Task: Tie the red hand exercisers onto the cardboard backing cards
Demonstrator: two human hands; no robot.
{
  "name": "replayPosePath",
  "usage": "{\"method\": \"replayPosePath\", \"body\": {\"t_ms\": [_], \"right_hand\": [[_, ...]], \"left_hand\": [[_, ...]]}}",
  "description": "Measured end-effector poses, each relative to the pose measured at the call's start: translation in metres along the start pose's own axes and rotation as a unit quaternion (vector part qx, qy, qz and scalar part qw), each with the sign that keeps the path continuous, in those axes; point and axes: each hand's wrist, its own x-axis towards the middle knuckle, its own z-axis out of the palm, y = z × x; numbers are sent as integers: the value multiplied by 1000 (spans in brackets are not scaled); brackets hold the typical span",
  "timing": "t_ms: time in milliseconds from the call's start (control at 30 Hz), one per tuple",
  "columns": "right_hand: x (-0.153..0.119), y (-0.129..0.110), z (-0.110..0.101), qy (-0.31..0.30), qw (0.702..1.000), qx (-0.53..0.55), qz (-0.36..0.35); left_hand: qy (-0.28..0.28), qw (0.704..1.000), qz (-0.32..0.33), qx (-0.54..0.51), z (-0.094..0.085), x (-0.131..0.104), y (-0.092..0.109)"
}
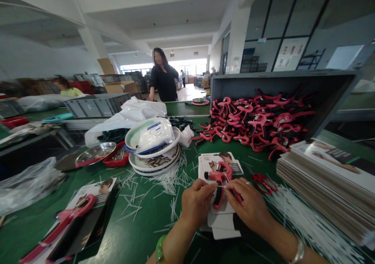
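Note:
A pink-and-black hand tool (225,170) with a curved jaw lies on a printed cardboard card (205,161). My left hand (195,203) is closed, thumb and forefinger pinching a thin white cable tie (222,186) over the tool's handles. From the other side my right hand (249,203) pinches at the same tie, its fingers partly hiding a handle. More cards lie beneath. Red-handled scissors (265,183) rest just right of my right hand, beside a spread of long white ties (304,221).
A tipped grey crate (336,96) spills many similar tools (249,119). Stacked cards (316,189) stand at right. Bowls of metal parts (155,162), a red tray (117,154) and tie offcuts (131,195) lie left of centre. Another carded tool (70,221) sits front left. A person (164,78) stands beyond.

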Motion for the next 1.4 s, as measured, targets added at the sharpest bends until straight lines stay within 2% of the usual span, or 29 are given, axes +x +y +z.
{"method": "replayPosePath", "body": {"t_ms": [167,333,533,600,733,867,967,1100,1200,1300,1400], "right_hand": [[2,0,-2,-10,1000,18,17],[9,2,-9,-55,990,115,55],[18,6,-21,-124,969,173,126],[18,5,-23,-139,969,170,116],[20,1,-22,-133,980,135,67],[24,-4,-19,-146,984,66,83],[22,-2,-20,-136,986,49,84],[13,2,-27,-125,988,86,28],[9,1,-29,-104,991,87,-1],[5,-2,-22,-57,997,56,3],[0,-2,-10,29,999,37,16]], "left_hand": [[-9,999,9,-45,1,1,1],[-5,993,-18,-120,3,7,2],[-64,986,-35,-150,-1,13,2],[-78,984,-38,-157,-2,14,2],[-96,975,-48,-195,0,18,4],[-128,972,-77,-181,4,19,4],[-136,971,-67,-184,4,19,4],[-141,974,-65,-166,2,22,9],[-168,973,-59,-147,-3,26,16],[-188,973,-55,-125,-7,30,21],[-183,977,-68,-82,-11,33,24]]}}
